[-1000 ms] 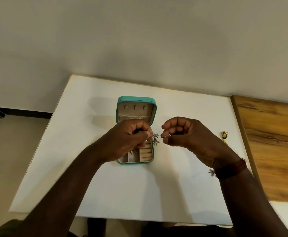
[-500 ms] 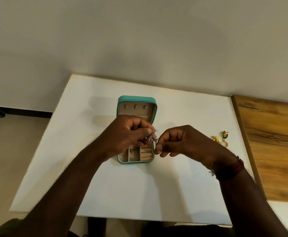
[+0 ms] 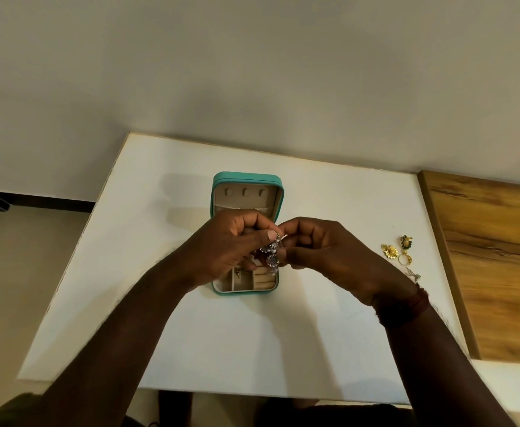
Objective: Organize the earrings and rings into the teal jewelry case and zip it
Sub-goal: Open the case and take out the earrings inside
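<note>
Both hands meet above the open teal jewelry case [image 3: 248, 180] on the white table [image 3: 314, 318]. The left hand [image 3: 228, 245] and right hand [image 3: 317, 251] pinch a silver dangling earring [image 3: 271, 252] between curled fingers, probably steadying it for its slot. More earrings [image 3: 389, 251] lie at far right.

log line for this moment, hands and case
left hand: pinches silver earring | right hand: pinches same earring | teal jewelry case: open | gold pieces: on table
</note>
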